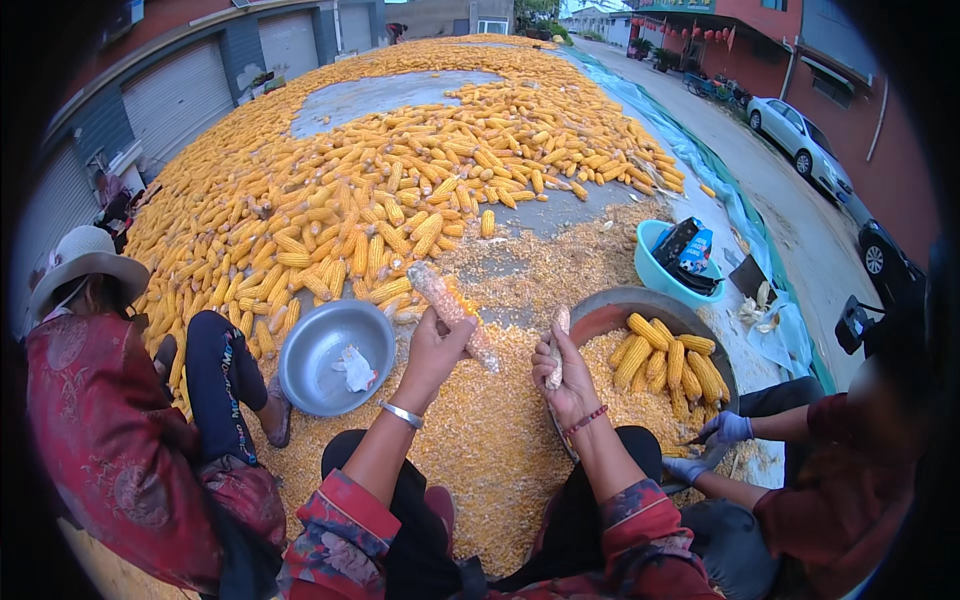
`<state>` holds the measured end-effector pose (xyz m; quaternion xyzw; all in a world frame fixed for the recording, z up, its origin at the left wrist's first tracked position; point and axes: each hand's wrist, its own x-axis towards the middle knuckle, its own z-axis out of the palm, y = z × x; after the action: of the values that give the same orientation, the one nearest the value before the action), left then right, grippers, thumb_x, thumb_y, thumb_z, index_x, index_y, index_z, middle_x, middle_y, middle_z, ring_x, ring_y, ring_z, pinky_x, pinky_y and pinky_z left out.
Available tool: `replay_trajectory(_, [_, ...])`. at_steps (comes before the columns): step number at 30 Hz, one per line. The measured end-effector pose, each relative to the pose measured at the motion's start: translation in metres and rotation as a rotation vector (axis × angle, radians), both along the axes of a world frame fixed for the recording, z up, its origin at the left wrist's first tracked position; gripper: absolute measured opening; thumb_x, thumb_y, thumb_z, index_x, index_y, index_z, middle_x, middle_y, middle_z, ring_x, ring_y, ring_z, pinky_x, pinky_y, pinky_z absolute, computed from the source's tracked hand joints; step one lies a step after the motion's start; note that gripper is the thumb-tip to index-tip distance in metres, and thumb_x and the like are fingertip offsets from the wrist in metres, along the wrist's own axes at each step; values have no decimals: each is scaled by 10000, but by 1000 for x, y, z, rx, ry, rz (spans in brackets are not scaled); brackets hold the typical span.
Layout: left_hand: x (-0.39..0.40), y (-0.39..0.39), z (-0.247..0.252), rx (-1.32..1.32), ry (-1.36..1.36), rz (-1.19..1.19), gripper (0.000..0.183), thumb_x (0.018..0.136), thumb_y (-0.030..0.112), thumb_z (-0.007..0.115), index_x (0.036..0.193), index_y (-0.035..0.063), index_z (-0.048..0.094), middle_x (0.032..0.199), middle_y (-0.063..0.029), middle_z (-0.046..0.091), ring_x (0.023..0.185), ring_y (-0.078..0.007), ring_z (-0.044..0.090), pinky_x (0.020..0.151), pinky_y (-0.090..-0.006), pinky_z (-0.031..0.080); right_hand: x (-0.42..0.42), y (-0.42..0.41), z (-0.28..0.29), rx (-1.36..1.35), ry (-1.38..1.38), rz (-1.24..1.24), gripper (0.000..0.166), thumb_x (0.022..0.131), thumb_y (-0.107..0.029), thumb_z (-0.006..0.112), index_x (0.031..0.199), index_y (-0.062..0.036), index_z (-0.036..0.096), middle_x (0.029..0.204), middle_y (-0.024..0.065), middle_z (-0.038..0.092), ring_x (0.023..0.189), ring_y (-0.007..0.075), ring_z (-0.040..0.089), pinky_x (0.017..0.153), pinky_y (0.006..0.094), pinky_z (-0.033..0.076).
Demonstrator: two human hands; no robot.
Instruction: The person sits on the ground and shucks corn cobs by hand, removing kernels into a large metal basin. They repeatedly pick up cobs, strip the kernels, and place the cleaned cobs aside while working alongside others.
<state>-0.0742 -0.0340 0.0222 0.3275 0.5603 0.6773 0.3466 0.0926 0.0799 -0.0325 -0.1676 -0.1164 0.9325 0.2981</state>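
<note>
My left hand [436, 346], with a silver bangle at its wrist, grips a mostly stripped corn cob [454, 311]. A few yellow kernels cling to the cob's right side. In my right hand [564, 367] is a bare, pale corncob [556, 352], held upright in the fist. The two hands are apart, raised over loose corn kernels [480, 442] that cover the ground between my legs. Right of my right hand, a wide round basin [628, 298] holds kernels and several whole yellow ears [664, 356].
A grey metal basin [300, 375] with a white scrap inside stands at left. Beside it sits a person in a hat [112, 420]. At right, a co-worker's gloved hands [727, 429] work at the round basin's edge. A turquoise basin [649, 262] holds bags. Corn ears [360, 210] spread ahead.
</note>
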Motion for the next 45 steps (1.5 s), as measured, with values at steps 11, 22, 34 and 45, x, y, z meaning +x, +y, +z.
replay_trajectory(11, [31,4,-39,-182,728,-76,394,855,306,633,994,-27,475,648,-105,549,559,-175,535,512,-330,416,-10,-17,17,341,-351,-171,296,905,-289,583,1042,-30,536,1043,89,568,1017,184,535,854,366,483])
replay_trajectory(22, [55,16,-40,-126,653,-33,308,863,251,626,900,-1,453,669,-118,577,591,-192,585,535,-316,451,-19,-13,9,543,-296,-264,295,895,-240,605,1105,-35,582,1015,66,604,973,134,550,863,290,437])
replay_trajectory(34, [51,14,-32,-453,169,-278,470,933,456,470,792,8,476,579,-84,554,431,-149,565,383,-261,466,-17,-21,21,593,-326,-339,193,896,-143,591,1067,-57,568,1074,36,553,1012,149,522,833,296,448])
replay_trajectory(45, [50,13,-25,-364,-113,-371,528,947,514,374,970,-1,486,610,-105,561,494,-177,592,443,-280,497,-13,-24,19,667,-356,-247,206,914,-152,559,1092,-48,558,1012,48,570,889,124,530,777,286,465])
